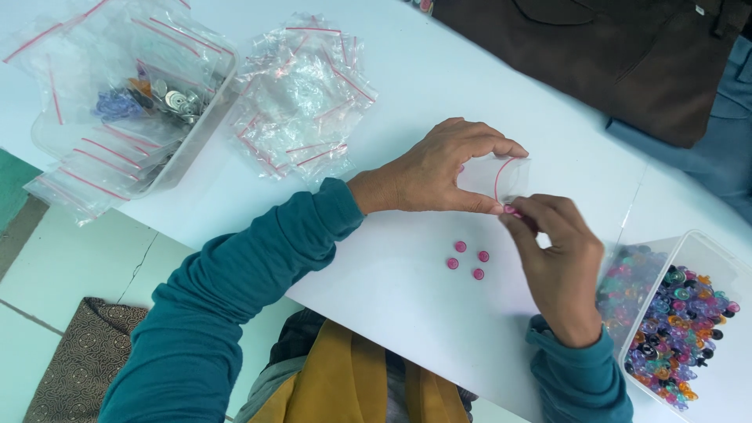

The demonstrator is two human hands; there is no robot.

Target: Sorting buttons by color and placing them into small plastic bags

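Observation:
My left hand [439, 168] holds a small clear zip bag [492, 177] with a red seal strip, its mouth held apart over the white table [407, 86]. My right hand [552, 254] pinches a small pink button [511, 209] at the bag's mouth. Several more pink buttons [468, 258] lie loose on the table just below my hands. Both arms wear teal sleeves.
A clear tub of mixed coloured buttons [681, 321] stands at the right. A pile of empty zip bags [301, 98] lies at top centre. Another clear tub [125, 102] with filled bags and metal parts sits top left. A brown bag [619, 47] rests at the top right.

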